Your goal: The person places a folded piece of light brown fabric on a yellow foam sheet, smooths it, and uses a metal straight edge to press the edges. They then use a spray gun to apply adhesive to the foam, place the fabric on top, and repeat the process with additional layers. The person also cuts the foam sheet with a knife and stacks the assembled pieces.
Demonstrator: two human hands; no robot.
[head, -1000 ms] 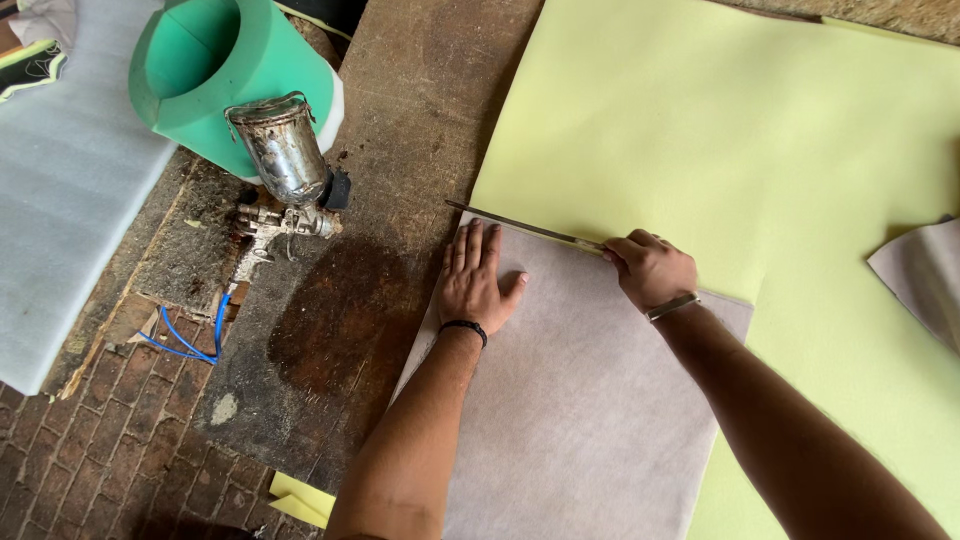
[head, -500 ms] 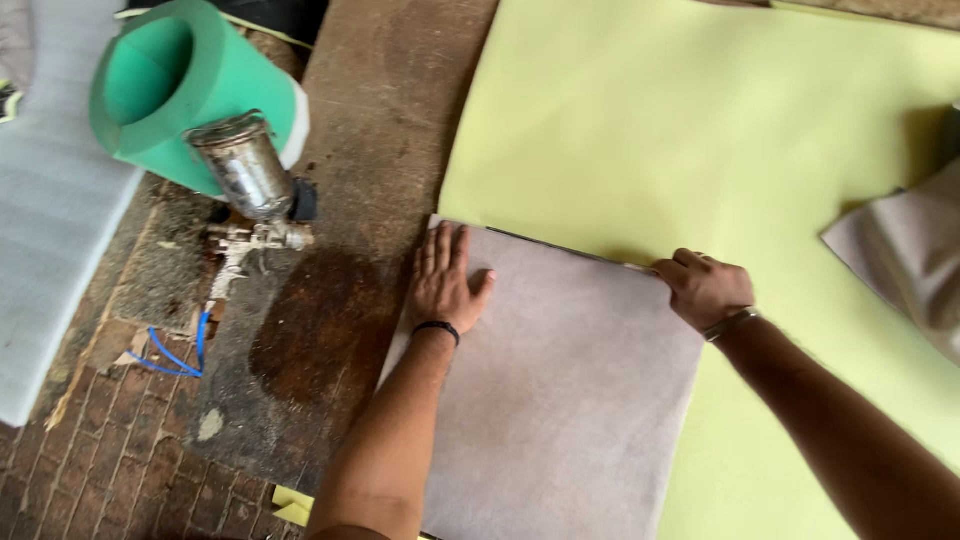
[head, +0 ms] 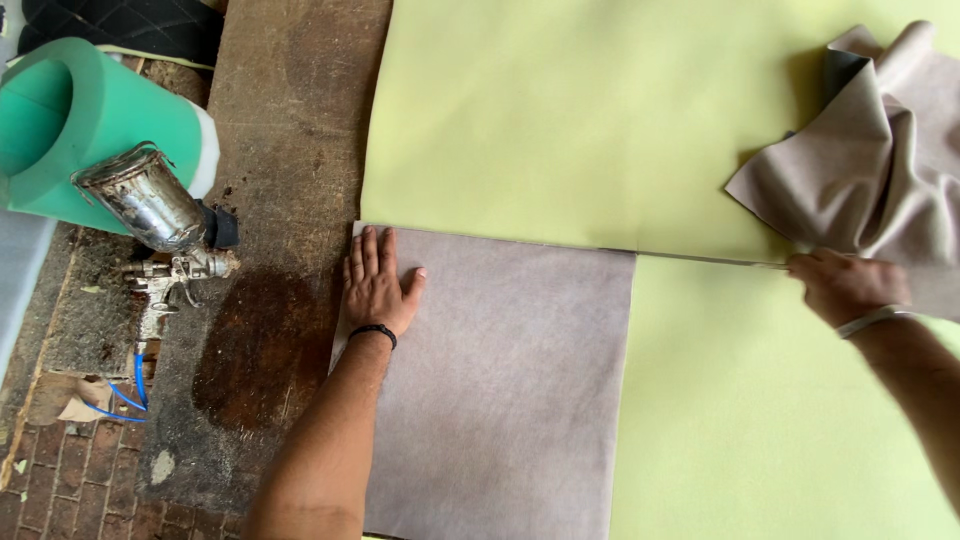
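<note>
My left hand (head: 378,285) lies flat, fingers apart, on the top left corner of a square grey fabric sheet (head: 500,380). That sheet rests on a large pale yellow-green foam sheet (head: 560,130). My right hand (head: 845,285) is far to the right, closed on a thin blade (head: 765,264) that lies level with the grey sheet's top edge. A fine straight line runs across the foam from the grey sheet's top right corner to this hand. A black band is on my left wrist, a light one on my right.
A crumpled grey fabric piece (head: 870,160) lies at the upper right, just above my right hand. On the worn wooden bench (head: 290,120) to the left stand a metal spray gun (head: 160,220) with a blue hose (head: 130,385) and a green foam roll (head: 90,120). Below left is brick floor (head: 60,490).
My right hand has travelled to the right along the line of the grey sheet's top edge, out past that sheet onto the foam. My left hand has stayed pressed on the corner.
</note>
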